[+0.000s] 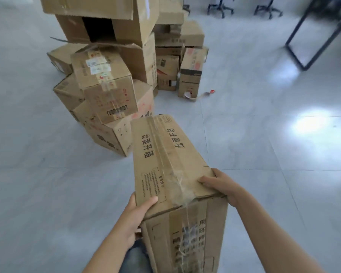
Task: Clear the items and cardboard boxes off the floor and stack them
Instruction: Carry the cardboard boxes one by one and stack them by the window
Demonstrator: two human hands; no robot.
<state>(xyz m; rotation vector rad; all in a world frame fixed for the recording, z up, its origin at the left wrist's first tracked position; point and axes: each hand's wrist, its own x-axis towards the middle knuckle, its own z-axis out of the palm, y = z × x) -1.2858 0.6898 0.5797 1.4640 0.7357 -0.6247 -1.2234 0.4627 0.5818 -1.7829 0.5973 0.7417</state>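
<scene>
I have a long brown cardboard box [171, 164], taped along its top seam and printed with black characters, between both hands. My left hand [134, 215] grips its near left corner, thumb laid over the top edge. My right hand [222, 186] grasps the near right corner, fingers curled onto the top flap. The box points away from me toward the heaps, with its far end near the closest one. Its lower part runs out of the frame, so I cannot tell whether it is fully clear of the pale grey tiled floor [264, 138].

Most of the work looks done, I judge. A leaning heap of brown cardboard boxes [104, 85] stands ahead on the left, several layers high and untidy, with an open-sided carton near the top. Just beside it on the right is a second, lower cluster of smaller brown cartons [177, 46], with a narrow black-banded carton [191, 75] standing at its front.

What is left, as far as I can see, is to set this box on a heap. A small strip of torn tape with a red end [205, 94] also lies on the tiles beside the narrow carton. The left heap leans enough that I would place the box low or square it first.
</scene>
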